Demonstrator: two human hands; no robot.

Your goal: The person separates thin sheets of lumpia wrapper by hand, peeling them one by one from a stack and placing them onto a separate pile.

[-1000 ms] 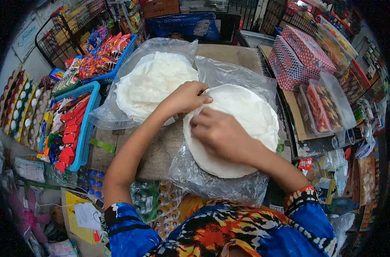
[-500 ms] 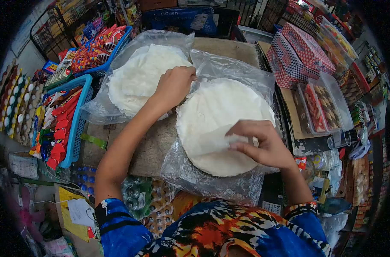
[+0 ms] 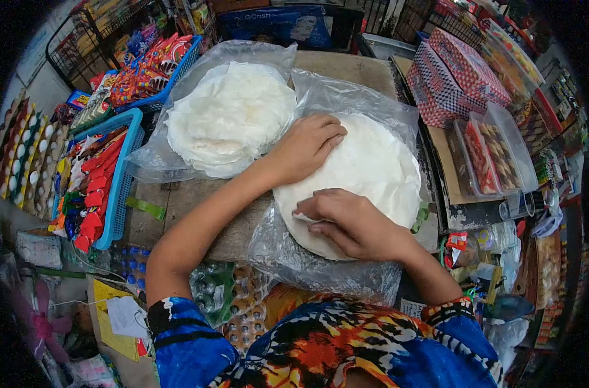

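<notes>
Two piles of thin, round white sheets lie on clear plastic bags on a wooden table. My left hand [image 3: 307, 145] rests on the upper left part of the right pile [image 3: 378, 168], its fingers together; whether anything is under them is hidden. Near the lower left edge of that pile, my right hand [image 3: 349, 223] pinches the edge of a white sheet between thumb and fingers. The left pile [image 3: 226, 123] has ragged, overlapping edges and lies beyond my left forearm, untouched. Clear plastic [image 3: 294, 249] spreads out below the right pile.
Blue baskets [image 3: 123, 181] of packaged snacks stand at the left, beside egg trays [image 3: 32, 158]. Checkered boxes [image 3: 449, 81] and a clear food container [image 3: 492, 155] are at the right. Bottles [image 3: 210, 291] stand below the wooden table [image 3: 201, 213]. A green strip [image 3: 146, 208] lies near its left edge.
My left hand has moved right and down from between the piles onto the right pile. My right hand has shifted left, still pinching a white sheet. The view has shifted slightly.
</notes>
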